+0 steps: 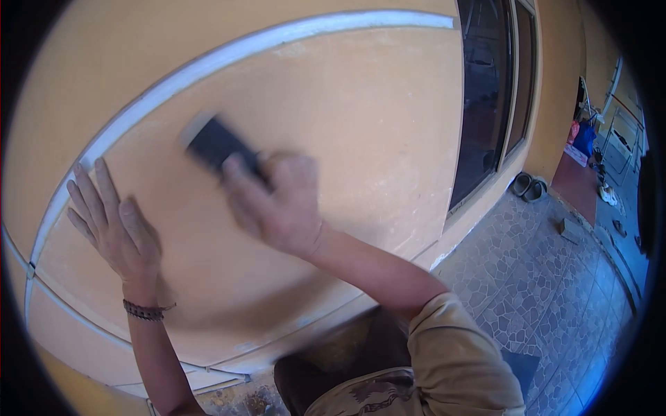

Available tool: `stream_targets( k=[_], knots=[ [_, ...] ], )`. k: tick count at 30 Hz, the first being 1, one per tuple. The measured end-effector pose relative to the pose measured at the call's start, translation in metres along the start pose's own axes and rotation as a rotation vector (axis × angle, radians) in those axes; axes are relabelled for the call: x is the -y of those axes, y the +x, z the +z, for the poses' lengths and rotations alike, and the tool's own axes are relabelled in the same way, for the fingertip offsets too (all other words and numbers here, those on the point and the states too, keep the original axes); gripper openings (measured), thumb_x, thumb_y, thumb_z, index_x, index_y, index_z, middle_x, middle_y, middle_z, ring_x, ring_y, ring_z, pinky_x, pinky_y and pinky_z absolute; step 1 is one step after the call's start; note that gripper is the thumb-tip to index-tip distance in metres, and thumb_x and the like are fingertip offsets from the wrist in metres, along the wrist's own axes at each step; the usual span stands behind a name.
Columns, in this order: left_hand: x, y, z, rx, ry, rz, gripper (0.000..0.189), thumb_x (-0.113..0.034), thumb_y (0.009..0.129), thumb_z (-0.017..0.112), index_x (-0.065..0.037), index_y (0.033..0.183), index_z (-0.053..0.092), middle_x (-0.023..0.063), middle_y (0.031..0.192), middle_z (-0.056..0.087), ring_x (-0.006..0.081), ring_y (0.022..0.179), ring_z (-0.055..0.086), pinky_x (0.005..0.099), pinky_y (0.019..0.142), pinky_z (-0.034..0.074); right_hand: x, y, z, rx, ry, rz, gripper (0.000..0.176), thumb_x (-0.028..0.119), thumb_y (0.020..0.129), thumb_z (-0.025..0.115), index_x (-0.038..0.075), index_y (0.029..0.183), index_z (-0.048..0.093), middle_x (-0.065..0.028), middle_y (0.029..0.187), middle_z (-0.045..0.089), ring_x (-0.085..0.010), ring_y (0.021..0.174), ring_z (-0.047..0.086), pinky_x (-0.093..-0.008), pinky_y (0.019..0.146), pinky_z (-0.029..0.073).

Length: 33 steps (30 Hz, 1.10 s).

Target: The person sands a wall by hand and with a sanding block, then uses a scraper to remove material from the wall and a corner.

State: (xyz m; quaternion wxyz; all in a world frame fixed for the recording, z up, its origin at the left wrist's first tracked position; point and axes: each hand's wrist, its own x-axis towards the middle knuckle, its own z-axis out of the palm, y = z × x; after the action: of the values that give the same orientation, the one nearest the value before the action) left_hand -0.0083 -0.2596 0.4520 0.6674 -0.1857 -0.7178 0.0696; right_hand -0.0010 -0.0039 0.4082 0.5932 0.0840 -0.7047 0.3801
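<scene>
My right hand (pixel 281 204) is wrapped round a dark sanding block (pixel 225 145) with a paler far end. Both are smeared by motion, and the block is at the face of the peach-coloured wall (pixel 361 132). To the left, my left hand (pixel 114 229) lies flat on the same wall with its fingers spread. Its fingertips reach the white curved strip (pixel 173 83) that arches over this panel. A dark braided bracelet (pixel 143 310) circles my left wrist. Faint whitish patches mark the wall surface.
A dark-glass window (pixel 485 97) is set in the wall at the right. Below it, a pair of dark clogs (pixel 529 187) and a small block (pixel 570 231) are on the patterned tile floor (pixel 513 284). Farther right are a metal rack (pixel 621 142) and a blue bag (pixel 585 139).
</scene>
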Motion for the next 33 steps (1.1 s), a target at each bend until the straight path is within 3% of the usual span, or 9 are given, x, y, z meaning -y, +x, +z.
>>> stream_targets(
  k=[3, 7, 10, 12, 15, 23, 26, 28, 33],
  knots=[
    [0.021, -0.01, -0.001, -0.003, -0.06, 0.075, 0.056, -0.03, 0.099, 0.034, -0.004, 0.148, 0.033, 0.0193, 0.156, 0.024, 0.0393, 0.145, 0.016, 0.0536, 0.115, 0.008, -0.036, 0.008, -0.023, -0.122, -0.419, -0.4, 0.041, 0.036, 0.087, 0.062, 0.007, 0.059, 0.054, -0.0131, 0.059, 0.053, -0.032, 0.06, 0.054, -0.0455, 0.056, 0.037],
    [0.019, -0.014, 0.001, -0.072, -0.001, 0.103, 0.056, -0.031, 0.098, 0.036, -0.004, 0.148, 0.033, 0.019, 0.155, 0.025, 0.0399, 0.145, 0.017, 0.0537, 0.115, 0.008, -0.126, 0.075, -0.12, -0.902, -0.274, 0.153, 0.028, 0.022, 0.086, 0.066, -0.005, 0.082, 0.067, -0.0147, 0.07, 0.057, -0.0273, 0.069, 0.056, -0.0435, 0.065, 0.044],
    [-0.008, -0.001, 0.004, -0.072, 0.029, 0.05, 0.056, -0.03, 0.098, 0.037, -0.004, 0.148, 0.033, 0.0197, 0.155, 0.025, 0.0398, 0.145, 0.017, 0.0541, 0.115, 0.009, -0.077, 0.057, -0.063, -0.707, -0.225, 0.182, 0.03, 0.025, 0.086, 0.068, -0.003, 0.077, 0.064, -0.0133, 0.074, 0.055, -0.0289, 0.065, 0.05, -0.0418, 0.063, 0.04],
    [-0.013, 0.01, 0.005, -0.048, 0.03, 0.045, 0.057, -0.031, 0.098, 0.037, -0.005, 0.148, 0.032, 0.0201, 0.155, 0.025, 0.0398, 0.145, 0.017, 0.0544, 0.115, 0.01, -0.031, 0.023, -0.009, -0.41, -0.386, -0.487, 0.017, 0.021, 0.075, 0.074, 0.007, 0.078, 0.064, -0.0107, 0.067, 0.049, -0.0265, 0.059, 0.045, -0.0392, 0.057, 0.033],
    [-0.003, 0.003, 0.002, 0.011, 0.004, 0.099, 0.057, -0.031, 0.098, 0.038, -0.006, 0.149, 0.032, 0.0201, 0.155, 0.025, 0.0398, 0.144, 0.017, 0.0546, 0.114, 0.01, -0.016, 0.008, -0.024, -0.335, -0.194, -0.697, 0.023, 0.011, 0.069, 0.071, 0.012, 0.092, 0.067, -0.0101, 0.064, 0.051, -0.0274, 0.058, 0.05, -0.04, 0.052, 0.035],
    [-0.027, 0.023, 0.007, -0.117, 0.033, 0.086, 0.056, -0.032, 0.098, 0.039, -0.008, 0.148, 0.033, 0.0195, 0.154, 0.027, 0.0374, 0.144, 0.02, 0.0544, 0.115, 0.011, -0.06, 0.038, -0.045, -0.675, -0.343, 0.046, 0.014, 0.013, 0.083, 0.065, 0.0, 0.078, 0.065, -0.0149, 0.06, 0.05, -0.0328, 0.058, 0.047, -0.0447, 0.056, 0.037],
    [-0.046, 0.044, 0.012, -0.017, 0.039, 0.088, 0.058, -0.034, 0.098, 0.041, -0.009, 0.149, 0.033, 0.0188, 0.155, 0.025, 0.0369, 0.144, 0.02, 0.0542, 0.115, 0.011, -0.009, -0.006, -0.01, -0.203, 0.192, -0.212, 0.008, 0.015, 0.082, 0.067, 0.012, 0.076, 0.062, -0.0121, 0.058, 0.051, -0.0296, 0.054, 0.048, -0.044, 0.05, 0.033],
    [-0.038, 0.034, 0.009, 0.004, -0.011, 0.147, 0.058, -0.035, 0.098, 0.04, -0.009, 0.149, 0.032, 0.0175, 0.156, 0.024, 0.0362, 0.145, 0.019, 0.054, 0.115, 0.01, -0.024, -0.004, -0.023, -0.322, -0.18, -0.699, 0.007, 0.014, 0.081, 0.067, 0.014, 0.076, 0.063, -0.011, 0.057, 0.053, -0.0286, 0.052, 0.049, -0.0434, 0.048, 0.033],
    [-0.01, -0.009, 0.008, -0.112, 0.016, 0.041, 0.055, -0.033, 0.099, 0.039, -0.01, 0.148, 0.034, 0.0154, 0.156, 0.024, 0.036, 0.145, 0.019, 0.0537, 0.115, 0.009, -0.163, 0.01, -0.105, -0.916, -0.402, 0.025, 0.025, 0.019, 0.087, 0.065, 0.0, 0.072, 0.061, -0.0155, 0.068, 0.055, -0.0285, 0.059, 0.051, -0.0424, 0.053, 0.038]
  ],
)
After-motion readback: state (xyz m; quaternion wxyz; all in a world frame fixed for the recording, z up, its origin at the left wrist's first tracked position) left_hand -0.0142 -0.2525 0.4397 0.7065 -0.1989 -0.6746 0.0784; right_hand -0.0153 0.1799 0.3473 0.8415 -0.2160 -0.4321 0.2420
